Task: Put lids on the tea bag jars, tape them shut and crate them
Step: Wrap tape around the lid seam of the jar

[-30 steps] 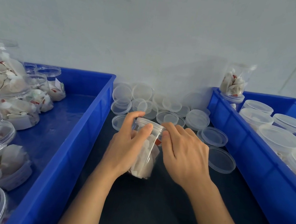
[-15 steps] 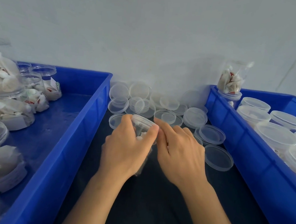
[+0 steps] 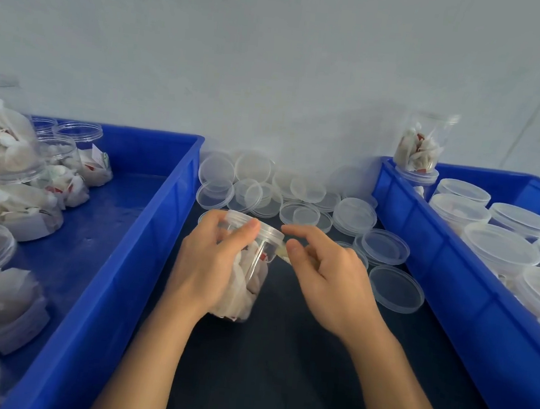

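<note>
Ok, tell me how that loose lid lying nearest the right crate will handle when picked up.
The clear lid looks thin and hollow, so probably very light and a bit flexible. It lies flat on the dark mat, so fingers likely need its rim. Smooth plastic may slip.

The left hand (image 3: pixel 212 265) grips a lidded tea bag jar (image 3: pixel 248 268), tilted above the dark tabletop (image 3: pixel 277 371). The right hand (image 3: pixel 328 273) hovers just beside the lid (image 3: pixel 259 228), fingers curled, apparently pinching something pale. Loose lids (image 3: pixel 296 190) lie behind, between two blue crates (image 3: pixel 143 257) holding jars.
</note>
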{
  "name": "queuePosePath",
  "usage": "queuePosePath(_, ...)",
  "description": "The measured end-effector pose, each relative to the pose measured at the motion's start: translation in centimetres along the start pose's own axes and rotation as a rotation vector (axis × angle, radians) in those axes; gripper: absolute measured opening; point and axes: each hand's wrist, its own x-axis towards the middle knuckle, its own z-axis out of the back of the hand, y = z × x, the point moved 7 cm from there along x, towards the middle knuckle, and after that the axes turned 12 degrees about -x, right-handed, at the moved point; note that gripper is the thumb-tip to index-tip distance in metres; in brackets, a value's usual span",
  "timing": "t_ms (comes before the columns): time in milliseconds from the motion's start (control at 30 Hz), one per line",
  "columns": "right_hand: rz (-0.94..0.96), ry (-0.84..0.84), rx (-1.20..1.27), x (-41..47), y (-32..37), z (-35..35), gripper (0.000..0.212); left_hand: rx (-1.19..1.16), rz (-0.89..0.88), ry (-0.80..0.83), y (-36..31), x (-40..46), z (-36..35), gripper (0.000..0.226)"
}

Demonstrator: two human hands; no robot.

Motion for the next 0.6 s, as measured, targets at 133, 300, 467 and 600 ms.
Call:
queuePosePath(133, 0.029, -0.014, -0.085, 0.05, -0.07, 0.46, 0.031, -0.068, 0.037, 0.048, -0.01, 0.05, 0.02, 0.063)
queuePosePath(300, 0.044, -0.007, -0.131, 0.01, 0.14, 0.45, 0.038, -0.134, 0.052, 0.067, 0.0, -0.01, -0.11, 0.055)
queuePosePath(467, 0.053, -0.004, -0.121, -0.06, 0.68, 0.54, 0.042, -0.205, 0.055, 0.111, -0.1, -0.31, -0.63, 0.056)
queuePosePath(600, 0.062, 0.049, -0.192, 0.06, 0.78, 0.15, 0.048, -0.217, 0.055, 0.136, 0.06, -0.44, -0.84, 0.052)
